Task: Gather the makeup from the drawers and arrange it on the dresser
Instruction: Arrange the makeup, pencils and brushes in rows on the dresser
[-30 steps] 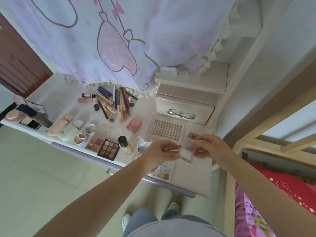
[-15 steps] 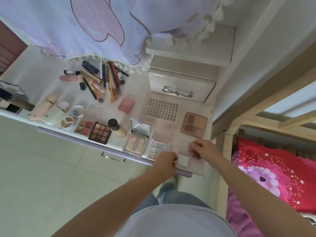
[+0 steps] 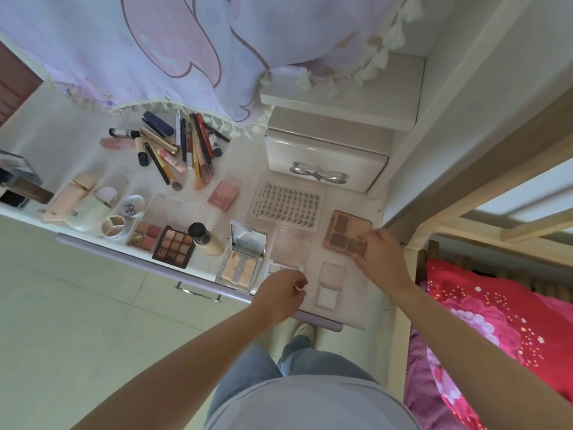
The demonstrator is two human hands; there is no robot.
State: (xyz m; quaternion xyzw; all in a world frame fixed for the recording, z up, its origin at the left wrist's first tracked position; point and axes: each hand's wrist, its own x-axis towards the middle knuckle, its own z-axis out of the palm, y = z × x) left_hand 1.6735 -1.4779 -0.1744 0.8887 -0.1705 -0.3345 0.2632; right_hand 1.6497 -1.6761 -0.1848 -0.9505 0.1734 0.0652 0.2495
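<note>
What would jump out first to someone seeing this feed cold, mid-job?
Makeup spread across the white dresser: a fan of pencils and brushes at the back left, and open palettes in a row along the front edge. At the right end, the right hand touches the brown eyeshadow palette. The left hand hovers curled over a small palette by the open mirrored compact.

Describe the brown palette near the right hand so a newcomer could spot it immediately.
Find the small drawer box with the bow handle at the back right of the dresser. In front of it lies the lash tray, and just right of that sits the brown palette, under the right hand's fingertips. It alone has a tan case with a few large dark brown pans.
</note>
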